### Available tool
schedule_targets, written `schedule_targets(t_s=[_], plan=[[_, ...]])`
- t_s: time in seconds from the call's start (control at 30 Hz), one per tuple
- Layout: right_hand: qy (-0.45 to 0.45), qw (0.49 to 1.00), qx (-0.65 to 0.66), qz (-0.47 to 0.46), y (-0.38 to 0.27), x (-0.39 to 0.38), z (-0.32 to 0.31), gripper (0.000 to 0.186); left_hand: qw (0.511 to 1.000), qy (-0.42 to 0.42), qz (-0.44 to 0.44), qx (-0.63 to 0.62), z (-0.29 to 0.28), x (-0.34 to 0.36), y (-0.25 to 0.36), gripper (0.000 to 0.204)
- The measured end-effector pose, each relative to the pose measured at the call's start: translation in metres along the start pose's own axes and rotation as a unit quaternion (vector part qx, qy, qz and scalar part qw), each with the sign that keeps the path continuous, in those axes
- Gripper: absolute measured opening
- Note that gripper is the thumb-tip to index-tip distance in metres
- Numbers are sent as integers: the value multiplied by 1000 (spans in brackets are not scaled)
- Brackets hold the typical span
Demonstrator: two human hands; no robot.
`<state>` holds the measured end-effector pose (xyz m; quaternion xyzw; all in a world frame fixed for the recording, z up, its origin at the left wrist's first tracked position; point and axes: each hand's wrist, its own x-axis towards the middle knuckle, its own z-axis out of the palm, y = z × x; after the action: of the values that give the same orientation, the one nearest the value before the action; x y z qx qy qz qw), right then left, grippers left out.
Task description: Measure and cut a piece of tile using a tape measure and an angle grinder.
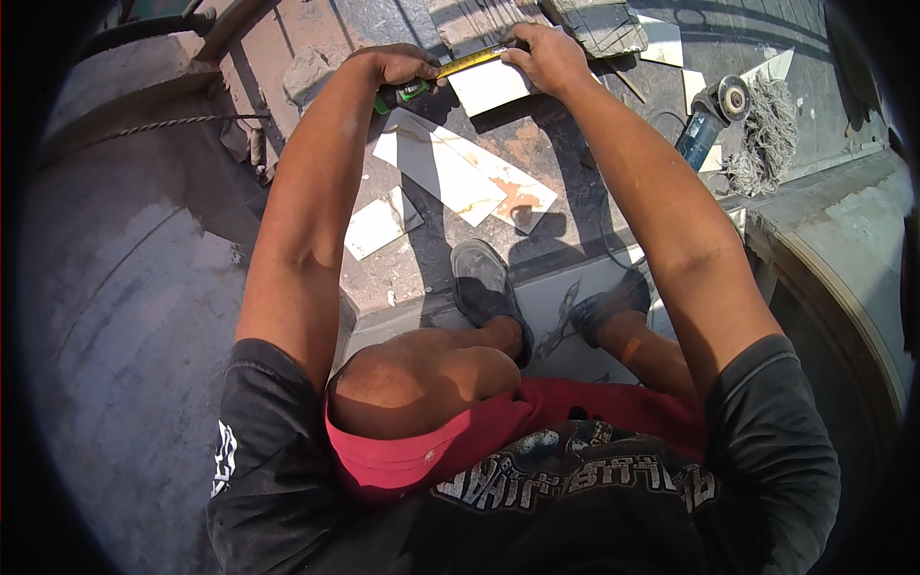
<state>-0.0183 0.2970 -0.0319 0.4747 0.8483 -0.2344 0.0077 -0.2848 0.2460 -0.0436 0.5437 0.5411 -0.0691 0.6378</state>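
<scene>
Left hand (402,66): A worker's fingers curl around the green-and-black tape measure (410,92), partly hiding its case
Right hand (556,62): Thumb and fingers pinch the yellow blade (472,62), which is drawn out between the hands
Tape measure: Beyond the worker's shoes (484,278), its blade running along the far edge of a white tile (491,89); contact cannot be told
Handling: The case looks light and hard, best gripped by its sides; the thin blade is probably springy, best held flat near its end
Tile: Likely stiff, brittle and sharp-cornered, so hold opposite edges
Nearby: Veined offcuts (441,171) lie closer in; a blue grinder (701,139) sits at right beside grey stringy strands (770,139)
</scene>
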Motion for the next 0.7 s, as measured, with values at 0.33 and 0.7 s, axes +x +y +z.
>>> schedule_targets(t_s=[0.33,0.7], plan=[[23,1000,-2,-12,3,0,4,38,999,10,20,26,0,0,2,26],[-17,1000,-5,-4,-3,4,2,41,1000,15,-4,26,2,1,-10,30]])
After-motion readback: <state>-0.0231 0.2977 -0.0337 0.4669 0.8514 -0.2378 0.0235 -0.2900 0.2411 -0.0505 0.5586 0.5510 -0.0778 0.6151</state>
